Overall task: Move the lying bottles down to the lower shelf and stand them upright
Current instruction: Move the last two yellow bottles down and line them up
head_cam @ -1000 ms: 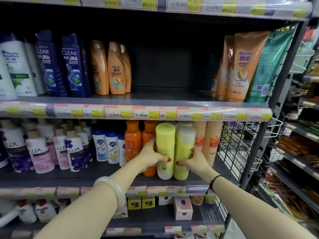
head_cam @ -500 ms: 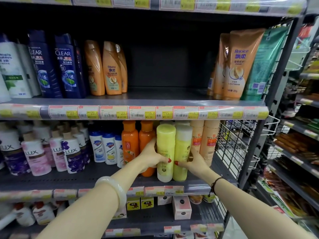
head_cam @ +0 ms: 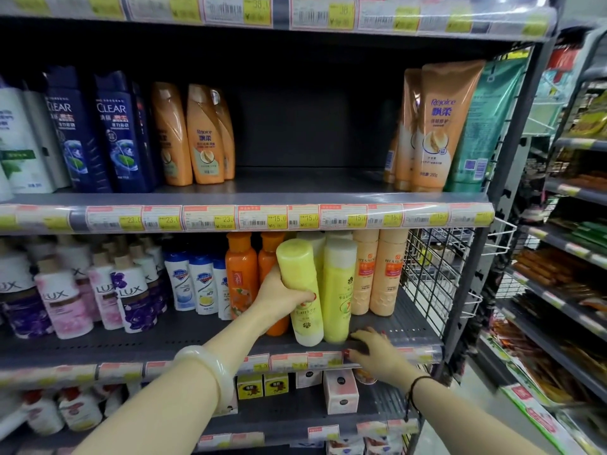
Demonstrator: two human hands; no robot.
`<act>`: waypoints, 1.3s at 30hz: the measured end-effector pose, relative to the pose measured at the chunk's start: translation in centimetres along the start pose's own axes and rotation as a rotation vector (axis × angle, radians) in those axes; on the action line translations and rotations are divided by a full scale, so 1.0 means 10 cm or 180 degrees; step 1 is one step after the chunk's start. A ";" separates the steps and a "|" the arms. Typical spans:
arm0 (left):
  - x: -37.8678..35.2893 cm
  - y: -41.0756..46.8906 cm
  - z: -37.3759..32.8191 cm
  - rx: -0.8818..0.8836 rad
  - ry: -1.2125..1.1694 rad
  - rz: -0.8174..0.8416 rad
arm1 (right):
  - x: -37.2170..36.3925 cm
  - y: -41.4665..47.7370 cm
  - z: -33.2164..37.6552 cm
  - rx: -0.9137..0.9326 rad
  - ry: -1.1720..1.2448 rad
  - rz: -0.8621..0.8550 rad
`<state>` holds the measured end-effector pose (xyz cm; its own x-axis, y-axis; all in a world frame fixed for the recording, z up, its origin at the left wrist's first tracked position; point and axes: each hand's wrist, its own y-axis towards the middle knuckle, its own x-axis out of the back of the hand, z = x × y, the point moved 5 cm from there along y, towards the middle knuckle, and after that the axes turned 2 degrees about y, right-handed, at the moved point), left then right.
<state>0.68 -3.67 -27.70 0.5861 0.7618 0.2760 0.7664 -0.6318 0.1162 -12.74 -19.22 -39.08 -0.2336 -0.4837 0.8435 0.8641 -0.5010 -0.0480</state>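
Two yellow-green bottles stand cap-down at the front of the lower shelf (head_cam: 387, 326). My left hand (head_cam: 279, 295) grips the left yellow bottle (head_cam: 300, 284), which leans slightly to the left. The right yellow bottle (head_cam: 338, 290) stands upright beside it, touching it. My right hand (head_cam: 372, 351) rests with fingers spread on the shelf's front edge, just right of that bottle and apart from it. The upper shelf (head_cam: 312, 185) shows a bare stretch in its middle, with no lying bottles on it.
Orange bottles (head_cam: 241, 274) stand left of the yellow ones, peach bottles (head_cam: 381, 270) right. A wire mesh panel (head_cam: 433, 274) closes the shelf's right end. Blue and orange shampoo bottles (head_cam: 197, 136) and tubes (head_cam: 437, 126) line the upper shelf. Another rack (head_cam: 565, 274) stands at right.
My right hand has let go of the right yellow bottle and dropped to the shelf's front edge. My left hand keeps its hold; the left bottle now leans a little.
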 end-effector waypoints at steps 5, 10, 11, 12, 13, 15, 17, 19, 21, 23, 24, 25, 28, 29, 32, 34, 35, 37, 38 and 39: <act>0.05 -0.05 0.05 -0.0079 -0.0119 -0.0167 | 0.03 0.03 0.03 -0.0084 0.0115 0.0012; 0.17 -0.07 0.02 -0.0165 -0.0069 -0.0308 | 0.00 0.01 0.03 -0.0116 -0.0002 0.0125; 0.19 -0.08 -0.01 -0.0184 -0.0070 -0.0339 | 0.00 0.01 0.03 -0.0142 0.0007 0.0130; 0.20 -0.08 -0.04 -0.0206 -0.0050 -0.0380 | 0.00 0.00 0.03 -0.0169 0.0020 0.0136; 0.22 -0.08 -0.07 -0.0227 -0.0005 -0.0425 | 0.01 0.00 0.03 -0.0184 0.0024 0.0140; 0.26 -0.08 -0.14 -0.0285 0.0140 -0.0515 | 0.01 -0.01 0.05 -0.0211 0.0036 0.0155; 0.31 -0.07 -0.20 -0.0346 0.0302 -0.0564 | 0.01 -0.01 0.05 -0.0231 0.0075 0.0168; 0.36 -0.07 -0.23 -0.0334 0.0450 -0.0573 | 0.01 -0.02 0.04 -0.0264 0.0106 0.0169; 0.41 -0.09 -0.25 -0.0308 0.0572 -0.0603 | 0.01 -0.03 0.04 -0.0270 0.0146 0.0170; 0.46 -0.11 -0.29 -0.0309 0.0817 -0.0641 | 0.02 -0.05 0.05 -0.0280 0.0202 0.0175; 0.49 -0.12 -0.31 -0.0305 0.0998 -0.0659 | 0.02 -0.05 0.06 -0.0280 0.0221 0.0182; 0.53 -0.13 -0.33 -0.0274 0.1184 -0.0668 | 0.02 -0.06 0.06 -0.0278 0.0232 0.0192; 0.64 -0.15 -0.36 0.0010 0.1708 -0.0530 | 0.02 -0.07 0.07 -0.0303 0.0183 0.0259; 0.67 -0.16 -0.37 0.0081 0.1839 -0.0372 | 0.01 -0.07 0.07 -0.0299 0.0125 0.0282; 0.70 -0.21 -0.40 0.0259 0.2168 0.0129 | -0.02 -0.07 0.07 -0.0226 -0.0024 0.0291; 0.69 -0.25 -0.36 0.0446 0.2463 0.0343 | -0.04 -0.06 0.06 -0.0175 -0.0113 0.0263; 0.67 -0.28 -0.32 0.0557 0.2572 0.0448 | -0.05 -0.06 0.06 -0.0156 -0.0145 0.0264; 0.63 -0.30 -0.24 0.0672 0.2767 0.0557 | -0.06 -0.05 0.05 -0.0140 -0.0169 0.0268; 0.62 -0.29 -0.24 0.0677 0.2868 0.0563 | -0.06 -0.04 0.05 -0.0142 -0.0141 0.0261; 0.62 -0.28 -0.24 0.0668 0.2984 0.0593 | -0.06 -0.04 0.05 -0.0149 -0.0095 0.0250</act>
<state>1.56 2.49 -24.03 0.3256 0.1722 0.9297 0.7671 -0.6229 -0.1533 -12.76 -18.38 -39.34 -0.1520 -0.5015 0.8517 0.8573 -0.4957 -0.1390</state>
